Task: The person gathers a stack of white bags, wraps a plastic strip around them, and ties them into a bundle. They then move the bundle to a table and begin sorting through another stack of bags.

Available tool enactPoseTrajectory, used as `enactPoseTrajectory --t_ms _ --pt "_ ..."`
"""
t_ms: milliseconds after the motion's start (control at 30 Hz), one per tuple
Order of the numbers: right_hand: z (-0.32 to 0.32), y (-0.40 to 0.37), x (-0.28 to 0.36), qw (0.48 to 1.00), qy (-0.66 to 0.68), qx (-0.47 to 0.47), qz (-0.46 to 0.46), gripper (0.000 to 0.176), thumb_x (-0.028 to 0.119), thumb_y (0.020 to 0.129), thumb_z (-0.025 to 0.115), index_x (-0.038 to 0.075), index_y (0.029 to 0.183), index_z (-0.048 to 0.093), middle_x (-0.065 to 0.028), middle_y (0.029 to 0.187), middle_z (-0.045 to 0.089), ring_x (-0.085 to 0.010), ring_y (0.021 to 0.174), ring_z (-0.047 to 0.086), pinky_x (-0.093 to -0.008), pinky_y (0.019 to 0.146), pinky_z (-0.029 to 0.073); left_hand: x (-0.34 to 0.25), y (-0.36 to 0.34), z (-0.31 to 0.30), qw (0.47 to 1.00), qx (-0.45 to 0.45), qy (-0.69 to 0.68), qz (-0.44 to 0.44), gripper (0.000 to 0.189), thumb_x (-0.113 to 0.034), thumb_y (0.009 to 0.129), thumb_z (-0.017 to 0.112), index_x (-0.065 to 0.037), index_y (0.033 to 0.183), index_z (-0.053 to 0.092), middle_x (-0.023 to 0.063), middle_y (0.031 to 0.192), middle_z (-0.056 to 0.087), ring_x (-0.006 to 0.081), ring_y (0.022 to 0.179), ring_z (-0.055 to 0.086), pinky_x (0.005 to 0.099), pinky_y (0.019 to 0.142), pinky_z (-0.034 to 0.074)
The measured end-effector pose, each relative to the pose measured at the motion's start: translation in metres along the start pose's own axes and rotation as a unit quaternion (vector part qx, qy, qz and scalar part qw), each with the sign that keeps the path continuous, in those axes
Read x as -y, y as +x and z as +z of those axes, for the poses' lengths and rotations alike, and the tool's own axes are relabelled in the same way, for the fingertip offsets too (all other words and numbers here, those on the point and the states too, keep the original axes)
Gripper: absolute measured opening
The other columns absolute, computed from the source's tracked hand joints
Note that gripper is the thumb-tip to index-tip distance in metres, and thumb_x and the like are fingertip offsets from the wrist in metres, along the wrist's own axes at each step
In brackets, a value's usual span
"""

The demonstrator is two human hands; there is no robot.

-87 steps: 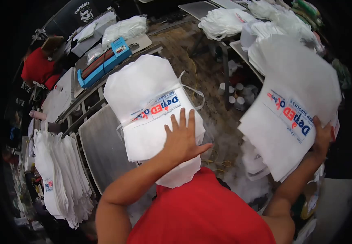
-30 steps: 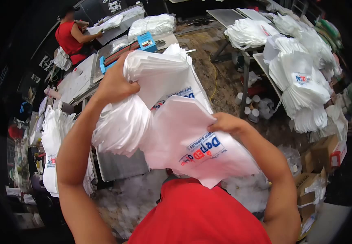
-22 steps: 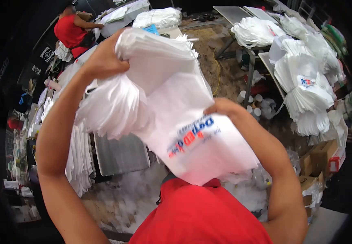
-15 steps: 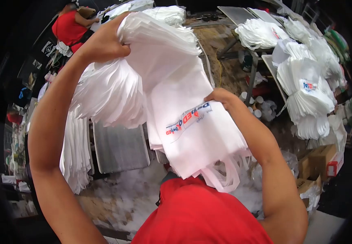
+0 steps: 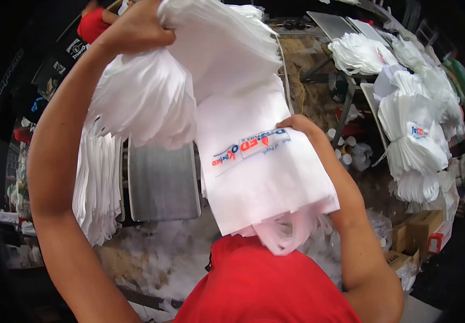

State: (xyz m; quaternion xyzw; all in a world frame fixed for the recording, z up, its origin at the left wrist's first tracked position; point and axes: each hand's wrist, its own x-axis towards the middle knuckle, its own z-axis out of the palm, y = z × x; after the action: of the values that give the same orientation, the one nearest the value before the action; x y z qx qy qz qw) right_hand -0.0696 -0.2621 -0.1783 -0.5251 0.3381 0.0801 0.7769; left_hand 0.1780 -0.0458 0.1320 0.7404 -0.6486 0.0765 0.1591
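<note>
A thick stack of white fabric tote bags [image 5: 264,185] hangs in front of my red shirt, its top bag printed in red and blue. Pink-tinted handles [image 5: 283,237] dangle from its near end. High at the upper left, my left hand [image 5: 143,29] is closed around the bunched far end of the stack. My right hand [image 5: 302,126] grips the stack's right edge beside the print, with the fingers partly hidden. Below my left hand, another fanned bundle of white bags [image 5: 143,102] spreads out.
A grey board [image 5: 162,183] lies at the left, beside hanging white bags [image 5: 97,188]. Tied bag bundles [image 5: 412,129] rest on a rack at the right, above cardboard boxes [image 5: 423,229]. A co-worker in red [image 5: 93,24] is at the far upper left.
My left hand has risen slightly with the far end of the stack. The printed bag face has turned and looks flatter. The view has shifted, and the co-worker is now partly cut off.
</note>
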Motion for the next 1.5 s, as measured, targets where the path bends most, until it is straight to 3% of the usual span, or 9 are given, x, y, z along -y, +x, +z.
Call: enactPoseTrajectory --t_ms 433,667,767,933,1000,1133,1200,1433,1500 --pt "0.023 0.049 0.011 0.999 0.008 0.019 -0.034 0.038 -0.001 0.090 0.060 -0.020 0.122 0.054 -0.0288 0.116 0.066 -0.0312 0.099 0.071 -0.0426 0.084 0.058 -0.057 -0.029 0.002 0.999 -0.042 0.006 -0.018 0.065 -0.017 0.074 0.074 -0.001 0.134 0.056 0.0211 0.119 0.068 0.0301 0.111 0.066 0.0366 0.100 0.050" --pt "-0.020 0.067 -0.004 0.983 0.121 0.014 -0.136 0.040 0.001 0.090 0.061 -0.018 0.124 0.054 -0.0283 0.117 0.066 -0.0307 0.103 0.070 -0.0416 0.088 0.057 -0.133 -0.118 0.184 0.999 -0.039 0.003 0.014 0.064 -0.011 0.088 0.058 -0.014 0.149 0.041 0.0250 0.122 0.061 0.0369 0.091 0.068 0.0445 0.073 0.058" --pt "-0.071 0.090 -0.056 0.969 0.188 -0.019 -0.159 0.041 0.001 0.090 0.061 -0.018 0.125 0.054 -0.0281 0.118 0.066 -0.0304 0.104 0.069 -0.0411 0.089 0.057 -0.183 -0.146 0.282 0.986 0.159 -0.043 -0.027 0.076 -0.002 0.079 0.063 -0.013 0.151 0.039 0.0277 0.128 0.054 0.0420 0.100 0.064 0.0482 0.084 0.056" --pt "-0.032 0.026 -0.041 0.943 0.307 0.001 -0.132 0.056 0.011 0.086 0.073 -0.010 0.134 0.052 -0.0244 0.121 0.066 -0.0281 0.114 0.065 -0.0359 0.100 0.050 -0.207 -0.148 0.302 0.984 0.156 -0.074 -0.052 0.085 -0.014 0.081 0.071 -0.014 0.156 0.031 0.0316 0.144 0.043 0.0532 0.113 0.057 0.0558 0.087 0.054" --pt "-0.041 0.036 -0.039 0.977 -0.087 -0.069 -0.184 0.069 0.023 0.081 0.083 -0.004 0.137 0.053 -0.0214 0.125 0.066 -0.0278 0.113 0.065 -0.0346 0.100 0.049 -0.208 -0.129 0.269 0.951 0.243 -0.171 -0.090 0.102 -0.033 0.076 0.084 -0.014 0.158 0.028 0.0333 0.148 0.042 0.0546 0.130 0.046 0.0544 0.099 0.049" --pt "-0.042 0.030 -0.028 0.969 -0.111 -0.050 -0.214 0.076 0.027 0.077 0.086 -0.007 0.136 0.052 -0.0212 0.124 0.066 -0.0279 0.110 0.067 -0.0342 0.097 0.051 -0.085 -0.140 0.233 0.878 0.103 -0.407 -0.230 0.074 -0.042 0.085 0.076 -0.003 0.143 0.051 0.0295 0.127 0.062 0.0356 0.120 0.061 0.0418 0.099 0.049" --pt "-0.038 0.018 -0.020 0.983 -0.107 -0.081 -0.125 0.078 0.029 0.076 0.087 -0.007 0.135 0.051 -0.0211 0.123 0.066 -0.0275 0.110 0.066 -0.0350 0.097 0.051 0.005 -0.139 0.263 0.902 -0.141 -0.234 -0.335 0.055 -0.035 0.089 0.073 -0.001 0.131 0.059 0.0258 0.126 0.064 0.0305 0.104 0.068 0.0389 0.091 0.052" --pt "-0.023 0.008 -0.016 0.969 -0.151 -0.114 -0.160 0.066 0.037 0.089 0.076 -0.005 0.134 0.054 -0.0205 0.130 0.062 -0.0261 0.112 0.064 -0.0347 0.099 0.049 0.035 -0.196 0.315 0.847 0.065 -0.290 -0.441 0.059 -0.033 0.087 0.075 0.000 0.131 0.053 0.0172 0.109 0.066 0.0250 0.095 0.066 0.0373 0.081 0.052" --pt "-0.053 0.035 -0.040 0.980 0.099 -0.121 -0.126 0.053 0.034 0.098 0.065 -0.003 0.134 0.055 -0.0163 0.127 0.064 -0.0243 0.107 0.065 -0.0343 0.095 0.050 0.046 -0.208 0.323 0.830 0.059 -0.341 -0.437 0.060 -0.033 0.088 0.075 -0.001 0.132 0.052 0.0140 0.112 0.064 0.0223 0.094 0.065 0.0356 0.080 0.052"
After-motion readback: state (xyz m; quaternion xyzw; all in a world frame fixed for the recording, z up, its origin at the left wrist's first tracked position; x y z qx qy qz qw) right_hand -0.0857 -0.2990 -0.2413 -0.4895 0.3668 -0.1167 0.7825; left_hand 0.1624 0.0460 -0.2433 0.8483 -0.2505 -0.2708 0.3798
